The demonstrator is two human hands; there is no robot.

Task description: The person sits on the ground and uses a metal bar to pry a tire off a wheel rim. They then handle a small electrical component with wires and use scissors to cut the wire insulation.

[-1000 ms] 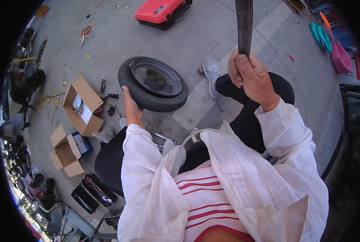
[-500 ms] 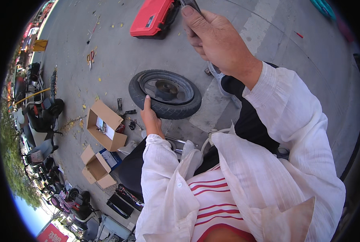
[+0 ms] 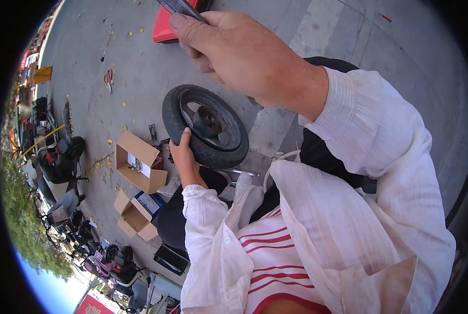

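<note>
A black tyre on a dark spoked rim makes up the wheel (image 3: 237, 137), which stands tilted above the pavement in front of me. My left hand (image 3: 184, 154) grips its near left edge, thumb lying over the sidewall and the other fingers hidden beneath. Raised over the far side of the wheel, my right hand (image 3: 228, 47) is closed around a flat grey metal bar (image 3: 181, 7). The bar's outer end runs out of the picture at the top, and its other end is hidden by the fist. The right hand and the wheel are apart.
A red hard case (image 3: 163, 29) lies beyond my right hand. Left of the wheel are open cardboard boxes (image 3: 153, 180), a blue box (image 3: 150, 203) and scissors (image 3: 108, 80). Parked scooters (image 3: 61, 157) line the far left. A small red stick (image 3: 386, 18) lies far right.
The wheel has tipped up more steeply, its face turned further toward the right, still in my left hand. My right hand has moved left with the metal bar. The whole view has shifted slightly.
</note>
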